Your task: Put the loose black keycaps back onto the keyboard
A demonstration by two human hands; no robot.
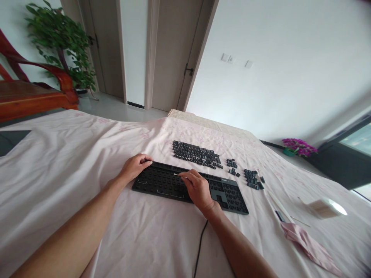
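A black keyboard (162,185) with its keycaps off lies at a slant on the pink sheet. At its far left corner, my left hand (136,166) grips the frame, thumb on the top face and fingers along the back edge. My right hand (198,189) is over the middle of the board, closed in a pinch on a thin white cotton swab (176,175). The swab's tip points left, at the upper rows of bare switches; whether it touches them I cannot tell. My right hand hides part of the keyboard behind it.
Loose keycaps (195,154) lie in groups beyond the keyboard, with more keycaps (252,179) to the right. A clear-looking container (326,208), a pink cloth (310,243) and a small dark-ended brush-like tool (279,216) lie at right. A cable (200,247) runs toward me.
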